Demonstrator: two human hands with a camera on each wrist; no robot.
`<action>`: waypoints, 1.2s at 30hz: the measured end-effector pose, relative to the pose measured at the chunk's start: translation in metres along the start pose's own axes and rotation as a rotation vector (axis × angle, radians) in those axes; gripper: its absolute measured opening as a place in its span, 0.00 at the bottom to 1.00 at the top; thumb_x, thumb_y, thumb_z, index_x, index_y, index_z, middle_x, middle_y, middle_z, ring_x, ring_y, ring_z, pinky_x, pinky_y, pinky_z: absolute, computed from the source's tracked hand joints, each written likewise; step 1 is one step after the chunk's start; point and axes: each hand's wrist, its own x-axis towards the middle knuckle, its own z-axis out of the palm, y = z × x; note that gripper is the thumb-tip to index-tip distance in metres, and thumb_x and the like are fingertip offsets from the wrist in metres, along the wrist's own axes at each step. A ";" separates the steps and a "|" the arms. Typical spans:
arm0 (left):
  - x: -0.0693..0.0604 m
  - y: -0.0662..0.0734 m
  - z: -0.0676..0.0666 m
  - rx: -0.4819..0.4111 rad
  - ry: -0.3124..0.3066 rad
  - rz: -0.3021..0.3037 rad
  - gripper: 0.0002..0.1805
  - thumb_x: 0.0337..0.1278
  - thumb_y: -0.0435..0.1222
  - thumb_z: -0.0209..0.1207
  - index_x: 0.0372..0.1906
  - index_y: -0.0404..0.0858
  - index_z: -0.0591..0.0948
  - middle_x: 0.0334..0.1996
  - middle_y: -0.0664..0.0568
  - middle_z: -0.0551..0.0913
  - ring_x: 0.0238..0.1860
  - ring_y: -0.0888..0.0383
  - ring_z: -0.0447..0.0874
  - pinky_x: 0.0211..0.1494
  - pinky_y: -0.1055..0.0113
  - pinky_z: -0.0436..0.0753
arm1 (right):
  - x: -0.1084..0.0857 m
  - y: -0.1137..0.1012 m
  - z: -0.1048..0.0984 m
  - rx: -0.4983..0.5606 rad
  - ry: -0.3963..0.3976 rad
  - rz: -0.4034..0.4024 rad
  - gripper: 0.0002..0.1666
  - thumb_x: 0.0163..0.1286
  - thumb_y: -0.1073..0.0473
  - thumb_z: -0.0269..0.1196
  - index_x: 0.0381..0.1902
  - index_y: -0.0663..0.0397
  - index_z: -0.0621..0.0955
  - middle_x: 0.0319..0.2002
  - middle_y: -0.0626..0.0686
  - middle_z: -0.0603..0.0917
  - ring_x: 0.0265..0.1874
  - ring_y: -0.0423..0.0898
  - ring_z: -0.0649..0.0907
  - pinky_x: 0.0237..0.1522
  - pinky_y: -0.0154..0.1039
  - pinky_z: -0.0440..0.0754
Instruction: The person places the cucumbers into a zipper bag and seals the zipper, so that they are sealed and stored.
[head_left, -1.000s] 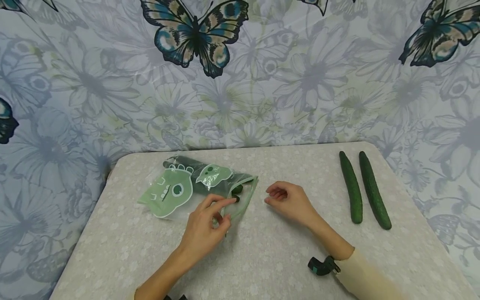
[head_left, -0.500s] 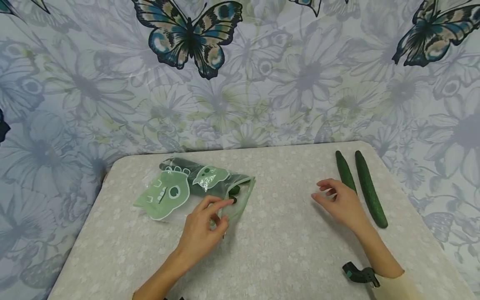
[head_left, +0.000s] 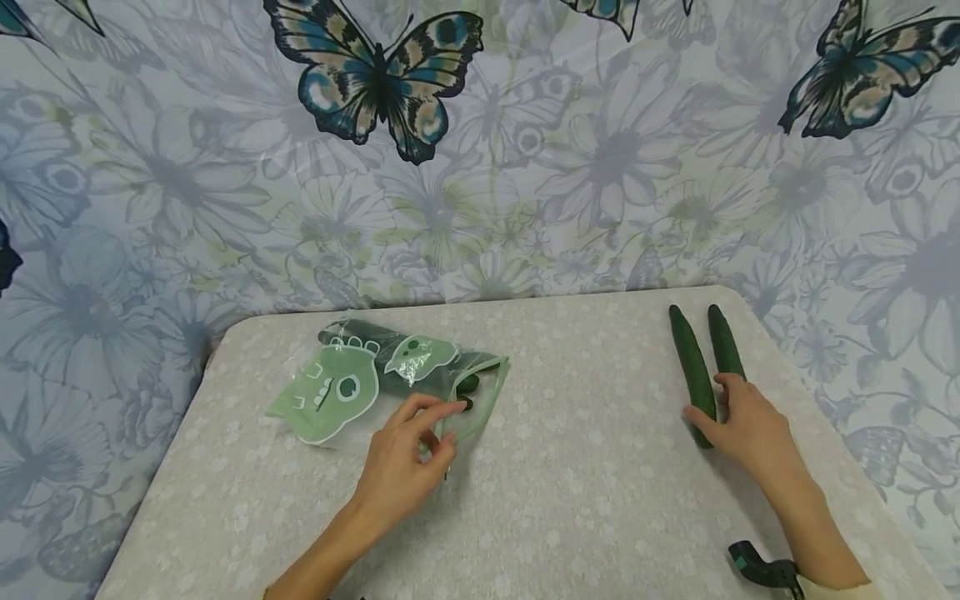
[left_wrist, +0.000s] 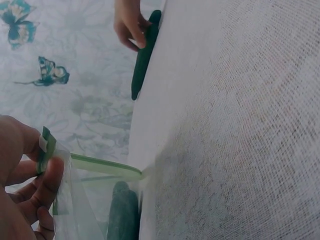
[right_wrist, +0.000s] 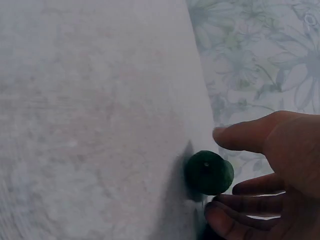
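A clear zip bag with green cartoon prints lies at the left of the table, its mouth facing right. Dark green cucumbers are inside it. My left hand pinches the bag's green-edged mouth between thumb and fingers. At the right lie two loose cucumbers, a left one and a right one. My right hand is over their near ends, with thumb and fingers spread on either side of the left cucumber. In the right wrist view, a gap shows between the thumb and the cucumber's end.
A pale patterned cloth covers the table. Behind it hangs a fabric backdrop printed with flowers and butterflies. A black wrist camera mount sits on the right forearm.
My right hand has moved right from the middle of the table to the loose cucumbers, its fingers now around the left one. My left hand keeps its pinch on the bag.
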 end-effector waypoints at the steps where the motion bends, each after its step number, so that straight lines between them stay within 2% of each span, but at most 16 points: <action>1: 0.000 -0.001 0.000 -0.002 0.001 0.001 0.24 0.66 0.30 0.67 0.63 0.54 0.87 0.53 0.56 0.82 0.29 0.74 0.82 0.17 0.76 0.71 | 0.000 0.001 0.001 -0.008 -0.037 0.010 0.51 0.76 0.39 0.67 0.74 0.78 0.66 0.55 0.76 0.82 0.50 0.72 0.85 0.46 0.70 0.80; 3: -0.001 -0.001 0.000 -0.007 -0.001 0.001 0.25 0.65 0.30 0.67 0.63 0.55 0.87 0.53 0.55 0.82 0.29 0.74 0.82 0.18 0.76 0.71 | 0.001 0.001 0.003 -0.021 -0.093 0.024 0.54 0.76 0.39 0.66 0.76 0.80 0.62 0.59 0.81 0.79 0.54 0.77 0.83 0.48 0.74 0.79; 5: -0.002 -0.002 0.000 -0.011 -0.004 -0.002 0.26 0.65 0.29 0.66 0.63 0.55 0.87 0.53 0.55 0.82 0.28 0.75 0.82 0.18 0.75 0.72 | 0.001 0.001 0.006 -0.047 -0.115 0.026 0.56 0.76 0.39 0.65 0.76 0.83 0.60 0.63 0.84 0.75 0.58 0.81 0.80 0.51 0.77 0.78; 8: -0.002 -0.002 0.000 -0.012 -0.008 -0.011 0.27 0.65 0.29 0.66 0.63 0.57 0.87 0.54 0.56 0.82 0.28 0.75 0.82 0.19 0.74 0.72 | 0.001 0.000 0.007 -0.079 -0.120 0.022 0.55 0.76 0.43 0.65 0.75 0.86 0.59 0.66 0.88 0.70 0.62 0.85 0.76 0.55 0.80 0.77; 13: -0.003 -0.002 -0.001 -0.010 -0.002 -0.018 0.26 0.64 0.29 0.66 0.63 0.57 0.87 0.53 0.60 0.82 0.29 0.74 0.82 0.19 0.75 0.73 | 0.002 0.000 0.007 -0.084 -0.117 0.023 0.51 0.75 0.49 0.64 0.74 0.88 0.59 0.67 0.89 0.69 0.64 0.85 0.73 0.58 0.81 0.74; 16: -0.002 -0.003 -0.002 -0.013 -0.002 -0.014 0.26 0.65 0.29 0.66 0.63 0.57 0.87 0.53 0.58 0.82 0.29 0.74 0.82 0.19 0.76 0.73 | 0.002 0.000 0.005 -0.066 -0.103 0.025 0.47 0.76 0.51 0.62 0.74 0.88 0.61 0.67 0.89 0.69 0.64 0.86 0.73 0.59 0.82 0.74; 25: 0.000 -0.002 -0.004 -0.010 -0.005 -0.012 0.26 0.64 0.28 0.66 0.63 0.55 0.87 0.53 0.53 0.83 0.29 0.74 0.82 0.18 0.74 0.72 | 0.004 0.006 -0.002 0.011 0.018 0.052 0.38 0.82 0.54 0.49 0.73 0.85 0.66 0.61 0.87 0.75 0.56 0.85 0.78 0.50 0.79 0.78; 30: 0.001 -0.001 -0.005 -0.008 -0.009 -0.016 0.25 0.65 0.29 0.66 0.63 0.55 0.87 0.53 0.55 0.82 0.29 0.74 0.82 0.19 0.73 0.73 | 0.002 0.014 0.000 0.054 0.102 0.069 0.35 0.81 0.55 0.45 0.70 0.83 0.70 0.55 0.84 0.79 0.47 0.79 0.83 0.39 0.72 0.80; 33: 0.002 0.000 -0.005 -0.011 -0.012 -0.024 0.25 0.66 0.29 0.66 0.63 0.55 0.87 0.53 0.58 0.81 0.29 0.74 0.82 0.19 0.72 0.74 | 0.002 0.016 0.000 0.076 0.123 0.078 0.34 0.81 0.55 0.44 0.70 0.81 0.71 0.54 0.83 0.80 0.44 0.75 0.84 0.36 0.68 0.80; 36: 0.002 0.000 -0.005 -0.008 -0.010 -0.019 0.25 0.65 0.29 0.66 0.63 0.55 0.87 0.53 0.60 0.81 0.29 0.74 0.82 0.19 0.73 0.74 | 0.001 0.018 -0.002 0.090 0.132 0.089 0.34 0.80 0.54 0.45 0.70 0.79 0.72 0.54 0.82 0.81 0.40 0.70 0.84 0.32 0.60 0.80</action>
